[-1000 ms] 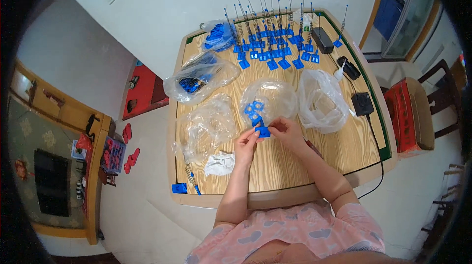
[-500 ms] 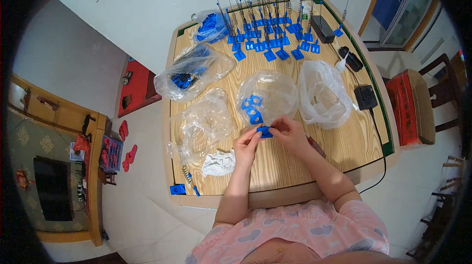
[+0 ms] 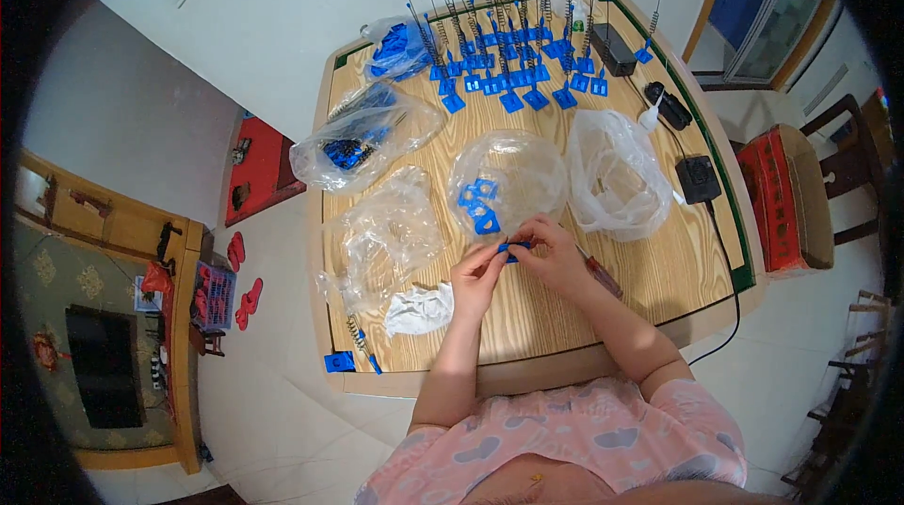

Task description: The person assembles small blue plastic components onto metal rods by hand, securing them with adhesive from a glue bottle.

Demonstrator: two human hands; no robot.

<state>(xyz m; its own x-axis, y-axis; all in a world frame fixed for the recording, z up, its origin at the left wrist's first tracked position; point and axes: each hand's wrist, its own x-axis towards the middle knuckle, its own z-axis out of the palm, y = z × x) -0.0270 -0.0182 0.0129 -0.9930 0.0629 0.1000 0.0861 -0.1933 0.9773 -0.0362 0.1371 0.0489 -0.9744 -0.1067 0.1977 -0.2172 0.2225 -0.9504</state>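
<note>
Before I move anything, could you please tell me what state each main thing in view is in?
Blue part: pinched in both hands
Left hand: closed on the part
Right hand: closed on the part
Spring stands: upright
Loose blue parts: lying clustered
Cloth: crumpled
White bag: seemingly open
Filled bag: partly full
Adapter: cord attached
Screen: dark

Left hand (image 3: 478,281), right hand (image 3: 554,258) close together, both pinching; bare forearms (image 3: 450,364) angled inward.
</note>
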